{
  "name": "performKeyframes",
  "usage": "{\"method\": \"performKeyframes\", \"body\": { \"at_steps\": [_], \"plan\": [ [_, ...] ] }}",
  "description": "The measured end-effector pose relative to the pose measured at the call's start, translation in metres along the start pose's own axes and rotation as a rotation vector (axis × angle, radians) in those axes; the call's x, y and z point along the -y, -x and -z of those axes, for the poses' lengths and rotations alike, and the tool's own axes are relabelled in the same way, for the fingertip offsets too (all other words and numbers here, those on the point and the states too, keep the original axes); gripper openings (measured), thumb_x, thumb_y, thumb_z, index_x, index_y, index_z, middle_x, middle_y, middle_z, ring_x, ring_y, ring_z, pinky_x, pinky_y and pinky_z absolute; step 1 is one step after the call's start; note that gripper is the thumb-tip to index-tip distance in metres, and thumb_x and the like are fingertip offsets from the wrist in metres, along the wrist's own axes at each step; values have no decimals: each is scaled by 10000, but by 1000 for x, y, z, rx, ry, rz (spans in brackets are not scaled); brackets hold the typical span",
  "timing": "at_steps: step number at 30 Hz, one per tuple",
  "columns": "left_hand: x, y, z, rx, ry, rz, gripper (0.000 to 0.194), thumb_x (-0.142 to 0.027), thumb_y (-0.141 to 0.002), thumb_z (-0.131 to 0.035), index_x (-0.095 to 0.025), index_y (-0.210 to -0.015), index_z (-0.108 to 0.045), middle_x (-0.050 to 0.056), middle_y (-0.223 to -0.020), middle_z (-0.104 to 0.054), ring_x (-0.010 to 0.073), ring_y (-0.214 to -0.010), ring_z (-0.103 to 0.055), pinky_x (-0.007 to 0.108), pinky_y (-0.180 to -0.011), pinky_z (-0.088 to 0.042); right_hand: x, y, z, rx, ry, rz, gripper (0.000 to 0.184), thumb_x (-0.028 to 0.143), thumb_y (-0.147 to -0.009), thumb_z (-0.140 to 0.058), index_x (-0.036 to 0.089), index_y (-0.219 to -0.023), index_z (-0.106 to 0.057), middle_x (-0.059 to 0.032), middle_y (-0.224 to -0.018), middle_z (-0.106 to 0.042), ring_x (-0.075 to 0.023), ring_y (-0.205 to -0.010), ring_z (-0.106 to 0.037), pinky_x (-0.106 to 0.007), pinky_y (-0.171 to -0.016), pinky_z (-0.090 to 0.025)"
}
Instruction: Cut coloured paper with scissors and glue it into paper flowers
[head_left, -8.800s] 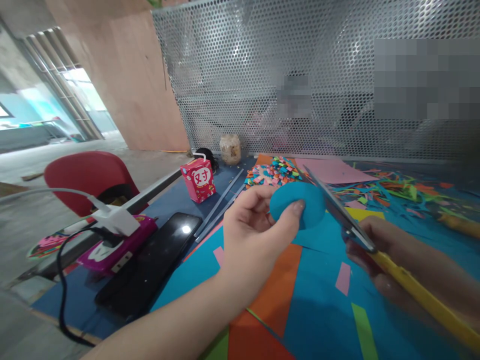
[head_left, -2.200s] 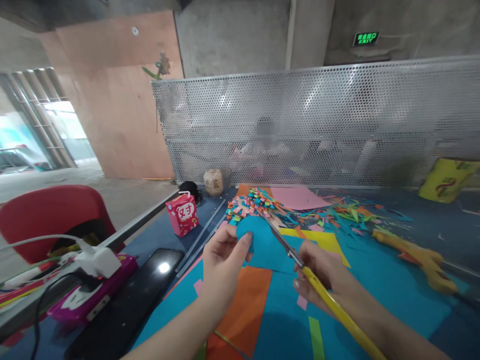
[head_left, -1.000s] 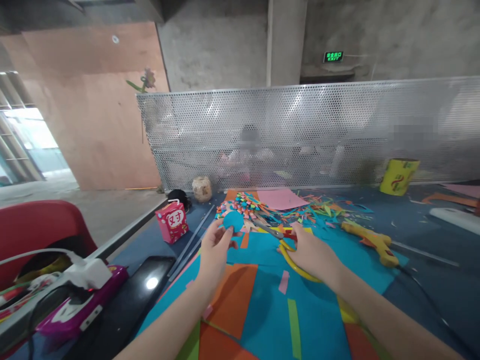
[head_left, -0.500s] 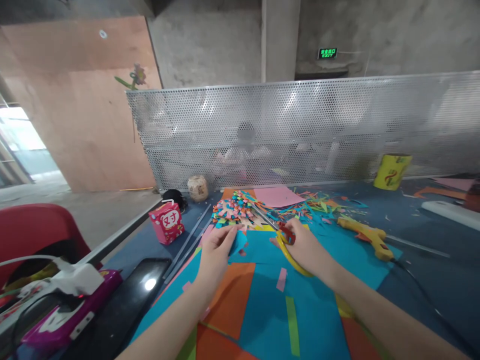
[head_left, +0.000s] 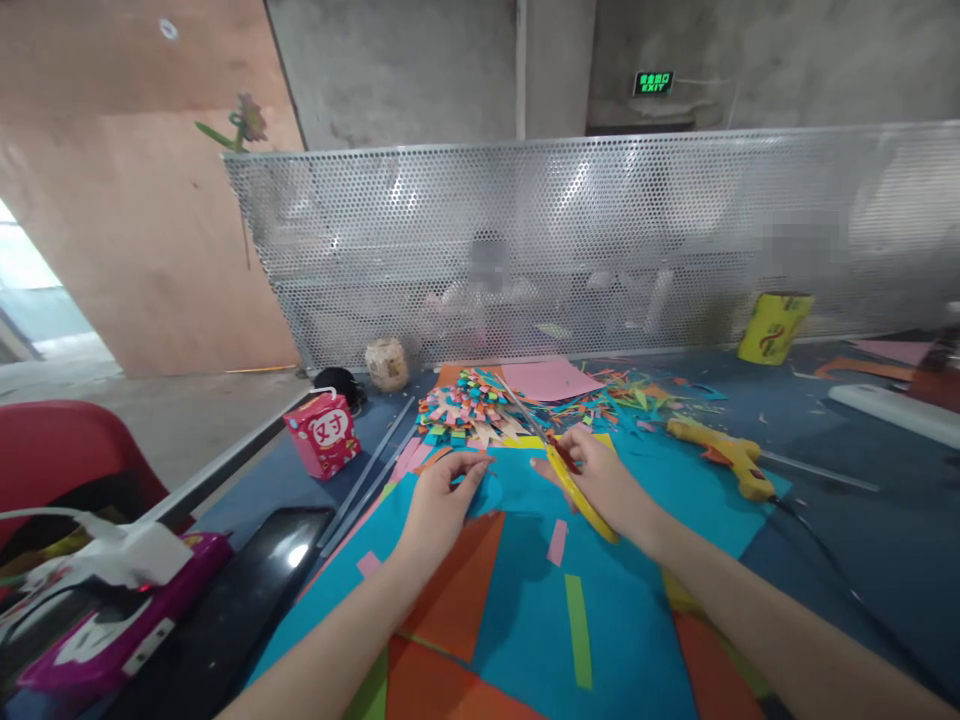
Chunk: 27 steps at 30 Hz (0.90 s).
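Note:
My left hand [head_left: 448, 492] pinches a small blue paper piece [head_left: 489, 492] between thumb and fingers, above the blue and orange sheets. My right hand [head_left: 600, 478] is closed on scissors [head_left: 581, 498] with yellow handles, their blades pointing away and to the left. Beyond the hands lies a pile of fringed, many-coloured paper strips [head_left: 469, 405]. A pink paper scrap [head_left: 557, 543] and a green paper strip [head_left: 578, 630] rest on the blue sheet [head_left: 622, 620] between my forearms.
A yellow glue gun [head_left: 724, 455] with a cord lies at the right. On the left are a pink box [head_left: 324, 435], clear glue sticks [head_left: 375, 470], a black phone [head_left: 232, 600] and a purple power strip [head_left: 127, 620]. A perforated metal screen [head_left: 420, 240] stands behind.
The view has shifted slightly, so the scene sits a little higher and further left. The scissors have turned in my right hand, and their handles now look closer together. Both hands keep their holds.

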<state>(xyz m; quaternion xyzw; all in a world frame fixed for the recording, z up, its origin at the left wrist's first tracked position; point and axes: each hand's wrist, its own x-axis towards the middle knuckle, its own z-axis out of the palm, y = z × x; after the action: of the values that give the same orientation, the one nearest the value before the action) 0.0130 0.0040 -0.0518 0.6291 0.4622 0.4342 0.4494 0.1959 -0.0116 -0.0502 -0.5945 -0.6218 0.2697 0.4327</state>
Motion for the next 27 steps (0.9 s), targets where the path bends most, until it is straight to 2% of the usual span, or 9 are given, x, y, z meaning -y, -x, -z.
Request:
{"method": "performKeyframes", "body": {
  "at_steps": [3,7,11,14,17,22,27],
  "plan": [
    [0,1,-1,13,5,10,317,-371,-695,-559,-119,-884,-601,37,-751,-599,75,-458,-484,190,-396,-375,2,2,-3,37,-69,42,322,352,-615,-650,223,-698,-368,58,-608,-501,-102,-460,-487,-238,-444,-383],
    [0,3,-5,90,0,-38,273,-282,-679,-576,-122,-900,-601,54,-803,-615,87,-509,-503,198,-432,-377,-2,5,-8,111,-180,119,314,287,-609,-674,217,-748,-402,43,-669,-555,-113,-557,-532,-234,-497,-420],
    [-1,3,-8,137,63,-115,260,-206,-683,-557,-133,-931,-586,43,-788,-605,102,-567,-513,210,-483,-404,-2,6,-9,151,-302,70,326,293,-615,-678,216,-765,-399,41,-693,-552,-103,-553,-529,-227,-478,-422],
    [-1,4,-9,145,123,-203,288,-161,-682,-551,-153,-970,-553,51,-848,-610,144,-713,-565,233,-567,-443,1,6,-9,174,-391,42,353,304,-595,-697,211,-750,-394,61,-662,-525,-74,-480,-500,-220,-452,-415],
    [0,7,-11,166,38,-276,285,-115,-695,-525,-177,-972,-553,36,-823,-627,157,-800,-579,256,-671,-447,3,7,-10,245,-500,57,372,307,-578,-710,204,-769,-407,62,-695,-533,-60,-461,-506,-217,-452,-427],
    [-1,14,-13,172,-163,-401,322,-31,-679,-475,-207,-924,-587,20,-856,-644,152,-808,-582,266,-718,-434,4,8,-12,292,-561,60,357,296,-598,-704,202,-777,-409,72,-688,-529,-68,-459,-539,-224,-457,-440],
    [-2,19,-16,166,-101,-387,425,0,-655,-457,-212,-1018,-514,17,-824,-607,151,-798,-575,266,-694,-433,10,9,-8,286,-579,34,386,287,-556,-736,205,-750,-413,54,-700,-542,-91,-617,-557,-231,-549,-453]
  ]
}}
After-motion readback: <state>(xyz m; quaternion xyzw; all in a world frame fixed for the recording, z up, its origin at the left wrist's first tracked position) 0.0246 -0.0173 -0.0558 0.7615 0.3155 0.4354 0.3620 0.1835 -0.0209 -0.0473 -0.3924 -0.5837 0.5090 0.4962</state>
